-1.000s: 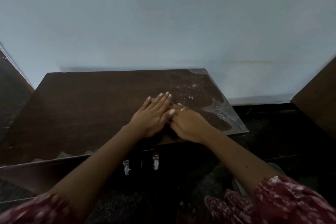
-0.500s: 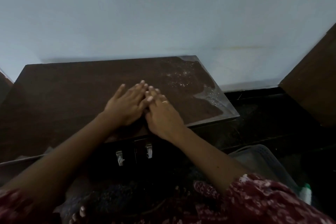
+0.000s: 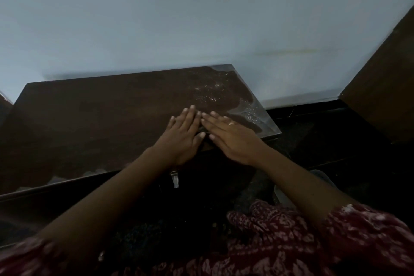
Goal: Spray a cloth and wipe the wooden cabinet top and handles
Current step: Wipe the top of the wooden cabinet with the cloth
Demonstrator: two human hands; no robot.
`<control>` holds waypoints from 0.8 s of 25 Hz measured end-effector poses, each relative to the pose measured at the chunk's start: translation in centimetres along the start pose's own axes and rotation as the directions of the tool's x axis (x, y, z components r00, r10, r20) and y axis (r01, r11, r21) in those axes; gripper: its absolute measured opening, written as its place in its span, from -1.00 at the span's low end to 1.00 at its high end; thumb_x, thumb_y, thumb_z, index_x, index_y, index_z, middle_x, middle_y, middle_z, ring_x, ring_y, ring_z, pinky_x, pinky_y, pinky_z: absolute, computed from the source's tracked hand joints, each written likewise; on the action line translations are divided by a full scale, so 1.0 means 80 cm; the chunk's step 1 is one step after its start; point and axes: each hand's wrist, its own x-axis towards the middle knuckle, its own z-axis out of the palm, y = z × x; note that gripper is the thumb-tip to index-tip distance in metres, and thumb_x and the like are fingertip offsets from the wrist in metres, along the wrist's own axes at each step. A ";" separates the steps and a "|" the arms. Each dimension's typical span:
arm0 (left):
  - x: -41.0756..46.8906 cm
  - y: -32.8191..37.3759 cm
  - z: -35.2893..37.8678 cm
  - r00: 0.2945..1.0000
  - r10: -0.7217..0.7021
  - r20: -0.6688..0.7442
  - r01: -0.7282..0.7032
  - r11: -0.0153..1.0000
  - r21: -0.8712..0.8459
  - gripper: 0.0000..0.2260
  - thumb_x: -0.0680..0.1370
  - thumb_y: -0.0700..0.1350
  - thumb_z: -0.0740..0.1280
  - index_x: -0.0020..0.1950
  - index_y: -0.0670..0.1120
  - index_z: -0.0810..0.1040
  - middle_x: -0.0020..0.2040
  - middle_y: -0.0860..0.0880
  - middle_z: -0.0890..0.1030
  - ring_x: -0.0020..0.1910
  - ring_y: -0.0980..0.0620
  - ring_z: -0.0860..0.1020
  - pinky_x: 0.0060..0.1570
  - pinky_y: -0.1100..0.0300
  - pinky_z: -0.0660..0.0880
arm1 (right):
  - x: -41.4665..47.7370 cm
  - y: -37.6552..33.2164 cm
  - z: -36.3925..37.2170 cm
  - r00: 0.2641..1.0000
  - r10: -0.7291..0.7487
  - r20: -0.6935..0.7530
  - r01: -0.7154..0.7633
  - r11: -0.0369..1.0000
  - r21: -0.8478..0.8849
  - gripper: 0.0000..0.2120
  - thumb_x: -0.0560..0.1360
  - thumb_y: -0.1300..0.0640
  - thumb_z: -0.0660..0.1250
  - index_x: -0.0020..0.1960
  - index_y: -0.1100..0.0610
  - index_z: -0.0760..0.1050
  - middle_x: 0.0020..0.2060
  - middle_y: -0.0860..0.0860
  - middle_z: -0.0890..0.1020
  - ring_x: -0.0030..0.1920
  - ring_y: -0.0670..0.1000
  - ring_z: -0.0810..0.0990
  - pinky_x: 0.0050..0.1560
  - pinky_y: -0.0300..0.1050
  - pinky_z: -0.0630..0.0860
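Note:
The dark wooden cabinet top (image 3: 94, 123) stretches below the pale wall, with a shiny speckled patch (image 3: 215, 94) near its far right corner. My left hand (image 3: 182, 136) and my right hand (image 3: 230, 139) lie flat on it side by side near the front edge, fingertips touching, holding nothing. A ring sits on the right hand. A small dark shape shows between the thumbs; I cannot tell what it is. One metal handle (image 3: 175, 178) shows on the cabinet front under my left wrist. No cloth or spray bottle is visible.
A brown wooden panel (image 3: 385, 87) stands at the right. The floor (image 3: 331, 136) beside the cabinet is dark. A pale container rim (image 3: 322, 176) peeks out behind my right forearm. My red patterned clothing (image 3: 280, 242) fills the bottom.
Both hands stay flat and together on the top. The view has swung and come closer, so one of the two handles and the basket on the right are now mostly hidden.

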 end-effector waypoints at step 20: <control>0.176 0.041 -0.031 1.000 0.027 0.007 -0.028 0.981 0.191 -0.48 0.63 0.07 -0.17 0.54 -0.09 -0.20 0.57 -0.05 -0.21 0.55 0.03 -0.18 0.48 -0.08 -0.27 | 0.069 0.100 -0.010 0.910 0.413 -0.034 -0.406 0.905 0.131 -0.53 0.63 0.14 0.00 0.50 0.22 0.06 0.53 0.14 0.09 0.53 0.12 0.04 0.50 -0.03 -0.02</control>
